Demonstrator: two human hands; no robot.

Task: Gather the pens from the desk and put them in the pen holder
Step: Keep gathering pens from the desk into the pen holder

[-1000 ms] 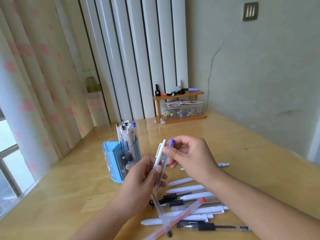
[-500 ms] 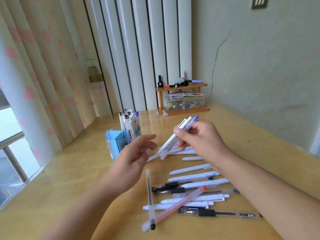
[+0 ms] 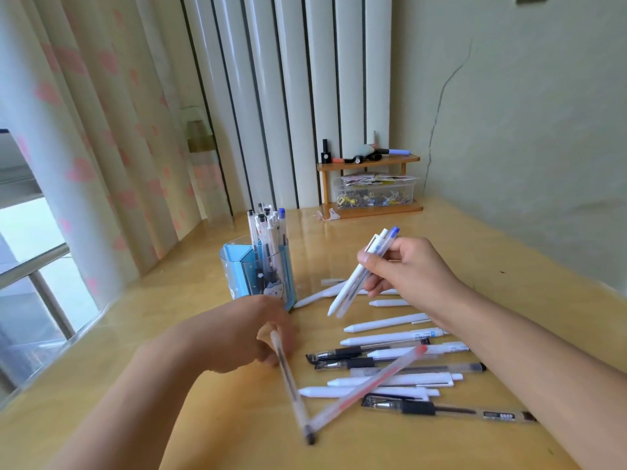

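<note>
Pinching two slim white plastic pens (image 3: 359,276), the right hand (image 3: 410,269) hovers above the glossy wooden desk (image 3: 210,418); left hand (image 3: 244,334) grips a clear pen (image 3: 291,385) beside the blue translucent pen holder (image 3: 237,269).

Pink-patterned curtain (image 3: 84,157) by bright window (image 3: 30,266); cracked pale wall (image 3: 526,130); wooden shelf (image 3: 369,184).

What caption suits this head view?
Right hand holds two pens, left hand grips another, beside the blue pen holder.
</note>
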